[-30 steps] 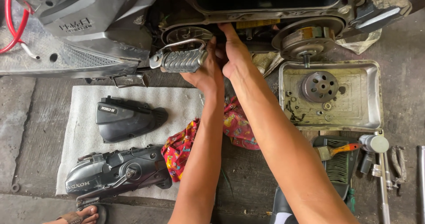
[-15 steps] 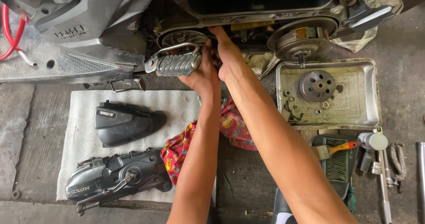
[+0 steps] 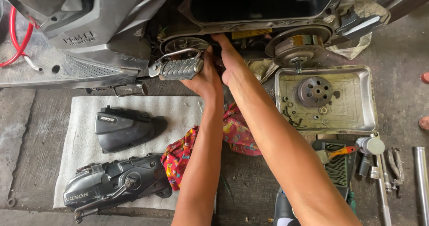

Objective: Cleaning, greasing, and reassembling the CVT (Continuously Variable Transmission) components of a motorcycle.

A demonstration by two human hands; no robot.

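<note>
Head view: you look down on a scooter's open engine side, both arms reaching up into it.
Left hand (image 3: pixel 206 76): yours, palm against the engine just behind the footpeg (image 3: pixel 178 67); fingers reach into the dark gap beside the front pulley (image 3: pixel 184 43). Whether they grip anything, you cannot tell.
Right hand (image 3: pixel 230 58): yours, close beside the left, fingers stretched flat and pushed into the same gap under the case rim; no grip shown.
Front pulley: finned, round, just above the footpeg, at the left end of the open case.
Clutch (image 3: pixel 297 45): round, at the right end of the case, shaft pointing down.
Tray (image 3: pixel 364 101): metal, on the floor below the clutch; holds a holed bell (image 3: pixel 315 91) and small washers.
Rag (image 3: pixel 178 156): red, patterned, under your forearms.
Mat (image 3: pixel 85 110): white, on the floor at left; carries two black covers (image 3: pixel 127 127).
Brush (image 3: pixel 335 153): orange handle, right of your right arm.
Tools (image 3: pixel 384 163): metal, well right, beside the tray's lower edge.
Hose (image 3: pixel 15 38): red, far left.
</note>
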